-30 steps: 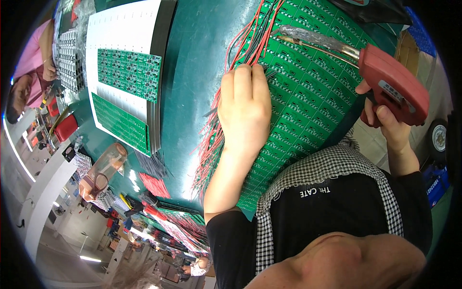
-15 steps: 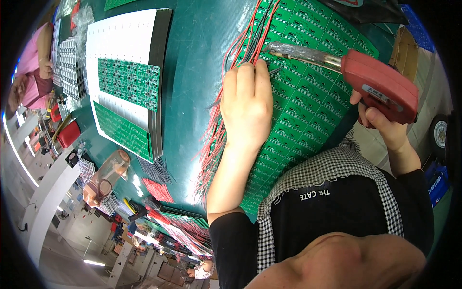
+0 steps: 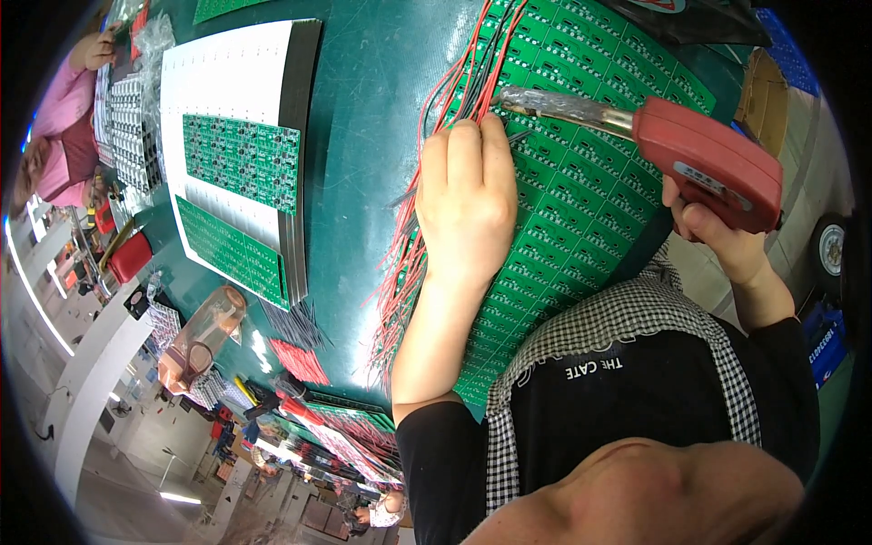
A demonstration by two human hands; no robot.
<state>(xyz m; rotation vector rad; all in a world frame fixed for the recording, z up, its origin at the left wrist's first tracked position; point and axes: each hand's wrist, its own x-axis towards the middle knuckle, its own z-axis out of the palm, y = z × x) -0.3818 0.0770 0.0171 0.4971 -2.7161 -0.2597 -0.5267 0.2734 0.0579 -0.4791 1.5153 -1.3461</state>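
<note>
My left hand (image 3: 465, 202) rests palm down on a large green panel of small circuit boards (image 3: 581, 182), its fingertips pinching thin wires at the panel's edge. Many red and black wires (image 3: 427, 173) run along that edge beside the hand. My right hand (image 3: 718, 236) grips a red soldering gun (image 3: 704, 163) by its handle. Its metal barrel (image 3: 563, 107) points left, and the tip sits just above my left fingertips.
A stack of white sheets with green board panels (image 3: 238, 163) lies on the dark green table (image 3: 363, 109) to the left. Loose wire pieces (image 3: 295, 350), a clear bottle (image 3: 202, 331) and tools lie near it. Another person in pink (image 3: 64, 100) works at far left.
My left hand has slid up along the wires toward the gun's tip. The soldering gun has moved slightly lower and left, closer to the fingertips.
</note>
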